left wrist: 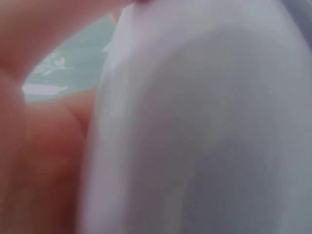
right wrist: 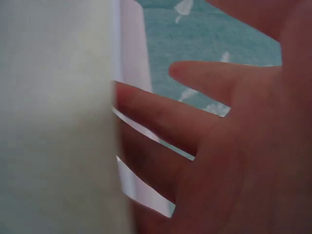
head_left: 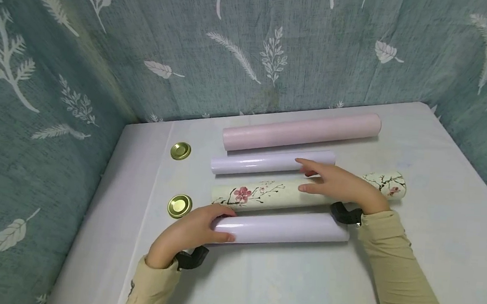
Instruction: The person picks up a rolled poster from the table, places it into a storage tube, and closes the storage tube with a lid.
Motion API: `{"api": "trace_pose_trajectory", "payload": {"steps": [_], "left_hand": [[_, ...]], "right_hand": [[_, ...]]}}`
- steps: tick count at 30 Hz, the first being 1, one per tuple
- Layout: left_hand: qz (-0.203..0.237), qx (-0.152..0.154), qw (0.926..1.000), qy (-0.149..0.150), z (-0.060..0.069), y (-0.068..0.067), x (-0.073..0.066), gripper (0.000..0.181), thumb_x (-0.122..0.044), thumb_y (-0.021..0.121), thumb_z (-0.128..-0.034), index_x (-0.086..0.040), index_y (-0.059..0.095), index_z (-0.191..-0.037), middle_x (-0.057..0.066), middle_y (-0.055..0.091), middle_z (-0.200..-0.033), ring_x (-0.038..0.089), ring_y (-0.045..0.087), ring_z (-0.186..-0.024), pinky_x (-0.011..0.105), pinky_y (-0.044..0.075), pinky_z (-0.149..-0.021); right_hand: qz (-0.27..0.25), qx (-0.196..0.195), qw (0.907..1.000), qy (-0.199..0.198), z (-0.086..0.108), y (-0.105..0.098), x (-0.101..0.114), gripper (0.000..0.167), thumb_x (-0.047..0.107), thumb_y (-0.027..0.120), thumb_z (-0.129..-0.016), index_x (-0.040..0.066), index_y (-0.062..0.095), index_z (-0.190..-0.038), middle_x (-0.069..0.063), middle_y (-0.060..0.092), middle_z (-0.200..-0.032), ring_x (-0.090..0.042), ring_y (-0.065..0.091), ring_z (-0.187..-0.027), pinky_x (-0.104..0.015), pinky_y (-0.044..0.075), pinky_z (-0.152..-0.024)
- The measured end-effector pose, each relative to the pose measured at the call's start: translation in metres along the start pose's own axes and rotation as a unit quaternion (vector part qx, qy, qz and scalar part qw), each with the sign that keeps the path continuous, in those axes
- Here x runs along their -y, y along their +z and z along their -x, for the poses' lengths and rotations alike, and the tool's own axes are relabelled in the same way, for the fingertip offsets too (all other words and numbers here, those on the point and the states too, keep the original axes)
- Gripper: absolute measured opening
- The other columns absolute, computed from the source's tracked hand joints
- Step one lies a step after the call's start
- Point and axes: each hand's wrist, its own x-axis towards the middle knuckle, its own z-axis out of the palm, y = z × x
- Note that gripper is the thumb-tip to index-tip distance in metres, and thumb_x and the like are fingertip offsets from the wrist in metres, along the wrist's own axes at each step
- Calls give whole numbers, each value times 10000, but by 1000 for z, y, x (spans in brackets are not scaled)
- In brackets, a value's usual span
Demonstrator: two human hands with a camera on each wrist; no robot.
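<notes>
Four rolls lie one behind another. The left hand grips the left end of the nearest pale lilac roll, thumb at the front and fingers behind; that roll fills much of the left wrist view. Over the cream flowered roll is the right hand, fingers spread and thumb apart; whether it touches the roll cannot be told. In the right wrist view the fingers reach past the cream roll's edge. Behind lie a thinner lilac roll and a thicker pink roll.
Two gold lids lie left of the rolls, one behind the other. A pale cloth covers the table. Green leaf-patterned fabric hangs behind the table and at both sides.
</notes>
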Motion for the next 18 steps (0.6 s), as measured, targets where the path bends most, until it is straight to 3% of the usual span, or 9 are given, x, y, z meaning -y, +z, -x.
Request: {"api": "trace_pose_trajectory", "payload": {"steps": [6,12,18], "left_hand": [[208,-98,9997,91,-14,-5,9,425,-445,711,-707,-254,575,-1061,-145,543,-981,57,498,-855,298,413,-784],[402,-114,9990,136,-33,-15,13,399,-442,719,-699,-291,587,-1045,-166,545,-977,65,498,-864,296,416,-779],[596,119,9979,-236,-37,-26,21,385,-463,710,-697,-349,587,-1043,-170,553,-1007,84,498,-901,312,395,-816]], "right_hand": [[148,-65,9999,-31,-1,3,-9,710,404,633,-803,180,305,-1392,-23,509,-1260,-207,417,-1191,-426,320,-962],[391,-195,9989,149,1,-7,-12,690,321,682,-781,193,351,-1373,-45,440,-1326,-235,392,-1205,-445,329,-948],[366,-277,9985,304,3,-10,-17,679,325,684,-777,196,367,-1364,-50,452,-1314,-245,395,-1200,-451,332,-939]]}}
